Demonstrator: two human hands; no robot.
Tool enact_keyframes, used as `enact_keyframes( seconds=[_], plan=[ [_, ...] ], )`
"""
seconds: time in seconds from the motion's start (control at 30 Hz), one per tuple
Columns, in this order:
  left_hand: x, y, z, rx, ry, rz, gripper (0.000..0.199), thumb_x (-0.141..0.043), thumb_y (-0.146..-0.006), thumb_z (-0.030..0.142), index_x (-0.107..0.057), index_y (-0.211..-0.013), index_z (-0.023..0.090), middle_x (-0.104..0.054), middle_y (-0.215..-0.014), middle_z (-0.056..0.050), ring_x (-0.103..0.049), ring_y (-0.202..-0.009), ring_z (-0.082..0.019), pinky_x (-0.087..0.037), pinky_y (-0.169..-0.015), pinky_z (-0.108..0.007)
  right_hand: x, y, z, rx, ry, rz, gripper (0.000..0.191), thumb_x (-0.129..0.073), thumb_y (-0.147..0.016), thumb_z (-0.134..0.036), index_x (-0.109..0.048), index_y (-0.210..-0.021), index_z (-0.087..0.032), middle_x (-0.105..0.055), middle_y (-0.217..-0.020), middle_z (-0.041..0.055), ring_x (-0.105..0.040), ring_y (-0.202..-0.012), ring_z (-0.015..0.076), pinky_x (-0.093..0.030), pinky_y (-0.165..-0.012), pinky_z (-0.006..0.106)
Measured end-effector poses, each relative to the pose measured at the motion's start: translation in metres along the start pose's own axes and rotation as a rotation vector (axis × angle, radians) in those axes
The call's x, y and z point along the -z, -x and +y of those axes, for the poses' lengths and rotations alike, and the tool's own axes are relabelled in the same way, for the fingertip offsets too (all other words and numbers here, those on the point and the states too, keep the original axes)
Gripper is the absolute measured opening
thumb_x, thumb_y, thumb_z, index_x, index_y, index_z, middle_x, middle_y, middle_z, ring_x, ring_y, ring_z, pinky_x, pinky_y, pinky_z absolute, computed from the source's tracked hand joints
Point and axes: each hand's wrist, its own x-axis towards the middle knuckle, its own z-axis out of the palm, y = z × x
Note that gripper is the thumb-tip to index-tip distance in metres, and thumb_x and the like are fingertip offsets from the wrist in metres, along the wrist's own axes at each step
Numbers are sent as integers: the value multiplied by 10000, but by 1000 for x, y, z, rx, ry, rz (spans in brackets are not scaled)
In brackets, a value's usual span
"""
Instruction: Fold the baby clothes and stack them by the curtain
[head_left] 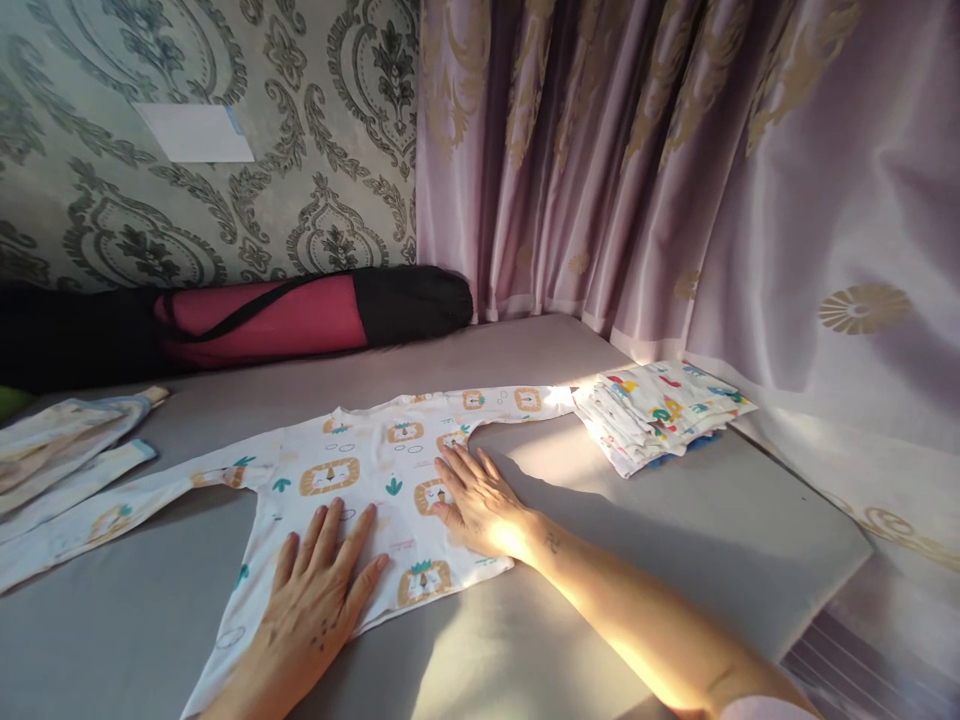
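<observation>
A white long-sleeved baby shirt (375, 455) printed with lion faces and green leaves lies spread on a grey surface, its sleeves stretched out to both sides. My left hand (319, 575) rests flat on the lower left of the shirt, fingers apart. On the right side of its body, near the armpit, lies my right hand (484, 500), also flat with the fingers stretched out. Neither hand grips the cloth. The tip of the right sleeve meets a stack of folded printed clothes (660, 405).
More light-coloured baby clothes (67, 450) lie at the left, beside the left sleeve. A black and red long bag (300, 315) runs along the patterned wall. Purple curtains (600, 150) hang behind and to the right. The grey surface (750, 530) ends at an edge on the right.
</observation>
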Motion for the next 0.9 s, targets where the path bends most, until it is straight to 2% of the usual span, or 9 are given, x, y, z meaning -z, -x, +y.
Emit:
enact_keyframes(
  seconds=[0.37,0.5,0.6,0.73,0.9],
  plan=[
    [-5,6,-7,-33,44,46,596,-302,-959,486,-368,-1502,251,-255,-1603,-84,-204,-1482,-275,-194,-1171,-512,0,-2,-1,-13,-50,-36,618,-315,-1014,-475,-324,-1507,-104,-189,-1608,131,-156,-1481,282,-173,-1193,546],
    [-8,4,-6,-10,42,24,612,-306,-934,476,-395,-1490,236,-290,-1590,-70,-208,-1480,-277,-201,-1167,-518,11,-4,5,4,-98,-112,645,-364,-996,-503,-315,-1514,-121,-168,-1612,139,-143,-1483,290,-177,-1193,552],
    [-4,2,-8,-8,49,-13,608,-347,-916,466,-408,-1482,253,-335,-1569,-62,-234,-1472,-283,-234,-1153,-530,23,1,11,27,-145,-186,620,-382,-993,-488,-339,-1506,-142,-208,-1605,141,-155,-1481,287,-194,-1195,531],
    [-2,3,-18,-123,31,-53,558,-459,-880,396,-465,-1436,353,-404,-1533,-10,-244,-1467,-299,-240,-1150,-546,34,39,15,-18,-131,-140,571,-427,-986,-424,-360,-1495,-175,-245,-1593,149,-200,-1469,289,-206,-1192,527],
    [-17,6,-34,-301,-121,-52,579,-579,-790,265,-537,-1327,478,-369,-1542,46,-163,-1470,-381,-112,-1146,-639,42,133,8,-166,-59,-12,489,-360,-1020,-384,-405,-1477,-216,-326,-1568,103,-242,-1459,259,-208,-1198,513]
  ],
)
